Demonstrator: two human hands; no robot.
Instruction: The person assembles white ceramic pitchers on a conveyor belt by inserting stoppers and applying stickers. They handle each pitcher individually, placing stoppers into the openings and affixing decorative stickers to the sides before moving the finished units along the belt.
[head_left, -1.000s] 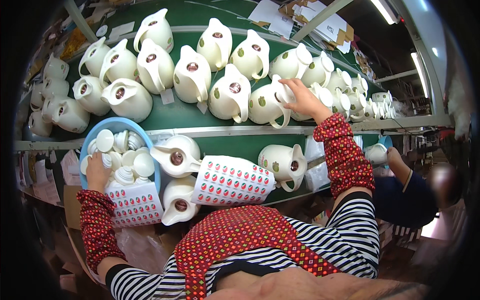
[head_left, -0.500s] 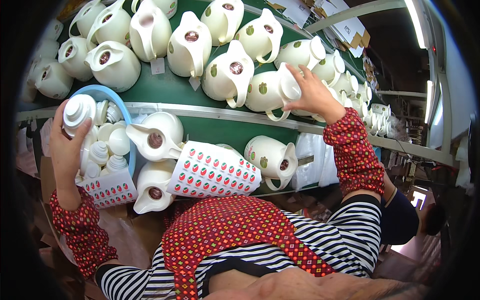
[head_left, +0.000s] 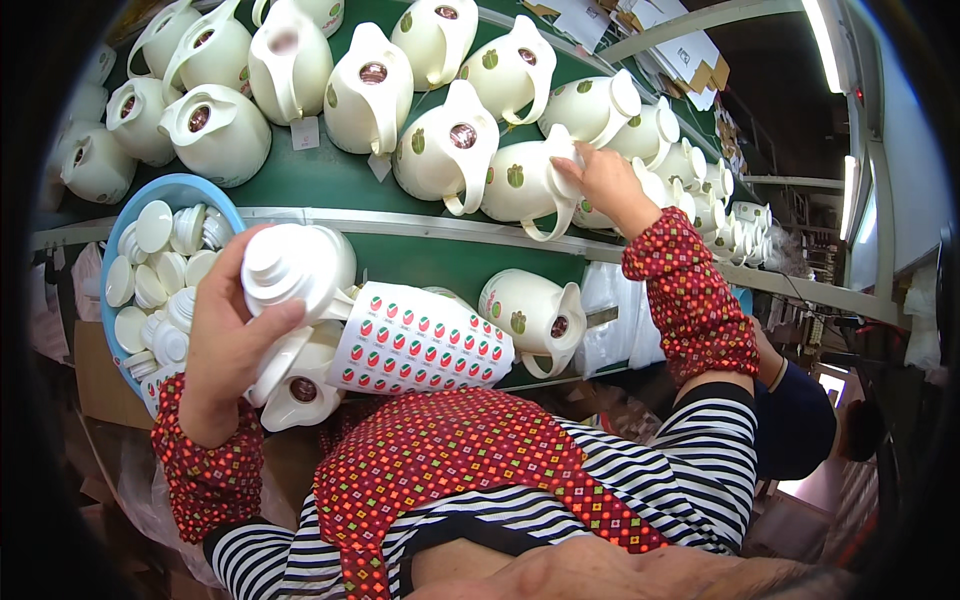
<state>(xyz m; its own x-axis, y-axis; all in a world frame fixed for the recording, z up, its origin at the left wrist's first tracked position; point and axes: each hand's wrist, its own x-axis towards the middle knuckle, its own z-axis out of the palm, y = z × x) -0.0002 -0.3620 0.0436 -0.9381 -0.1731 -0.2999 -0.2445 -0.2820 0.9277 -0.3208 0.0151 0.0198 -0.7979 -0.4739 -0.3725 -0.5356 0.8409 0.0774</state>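
My left hand [head_left: 225,335] is closed around a white, stepped screw lid [head_left: 288,265]. A second white lid [head_left: 280,365] shows under it, partly behind the fingers. Beneath and behind these lids lie cream thermos jugs [head_left: 310,392], partly covered. My right hand [head_left: 615,188] reaches to the back row, its fingers bent onto the top of a cream thermos jug [head_left: 515,178] with a green print. That jug leans on the bench with its handle toward me; the fingers hide its mouth. A blue basin [head_left: 215,190] full of white lids [head_left: 155,228] stands left of my left hand.
Several open-mouthed jugs [head_left: 370,90] line the green bench [head_left: 420,245]; capped ones [head_left: 655,130] continue at right. A sticker sheet [head_left: 420,340] drapes over the near jugs. Another jug [head_left: 530,315] lies near plastic bags [head_left: 620,315]. A metal rail [head_left: 330,217] crosses the bench.
My left hand has come out of the basin and moved right with white lids. My right hand stays at the same jug, its spread fingers now closing in at the top.
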